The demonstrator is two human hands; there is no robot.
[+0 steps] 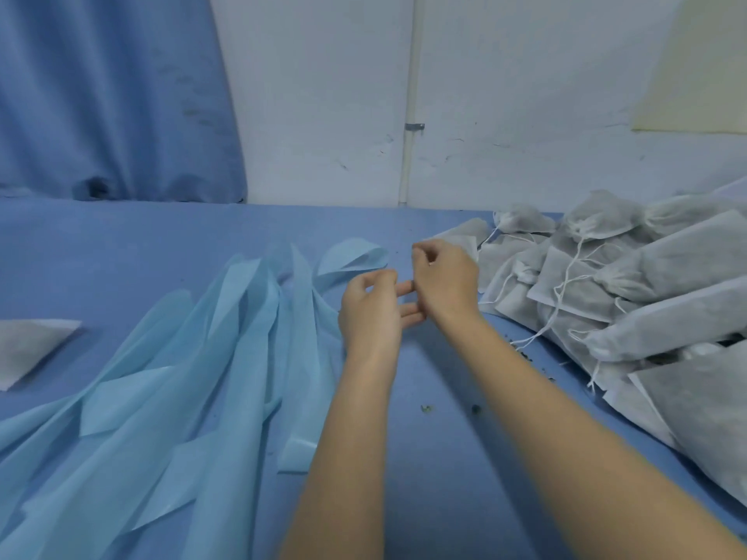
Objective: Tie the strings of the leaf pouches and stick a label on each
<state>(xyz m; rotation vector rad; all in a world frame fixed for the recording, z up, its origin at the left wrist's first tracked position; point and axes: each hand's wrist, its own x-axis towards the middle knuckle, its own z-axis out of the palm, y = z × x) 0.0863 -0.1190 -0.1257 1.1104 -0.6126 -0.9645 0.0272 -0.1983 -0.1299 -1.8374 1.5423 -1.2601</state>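
Both my hands meet mid-table: left hand (370, 307) and right hand (442, 278) fingers curled, contents indiscernible; grey fabric drawstring leaf pouches (630, 289) heaped rightward, strings (566, 276) trailing toward me.

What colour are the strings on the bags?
White. The strings dangle from the grey pouches, clearest in the head view.

Blue-covered table (202, 244): pale blue strips (226, 357), heaped pouches (630, 301), lone pouch (28, 349), leaf crumbs (475, 409).
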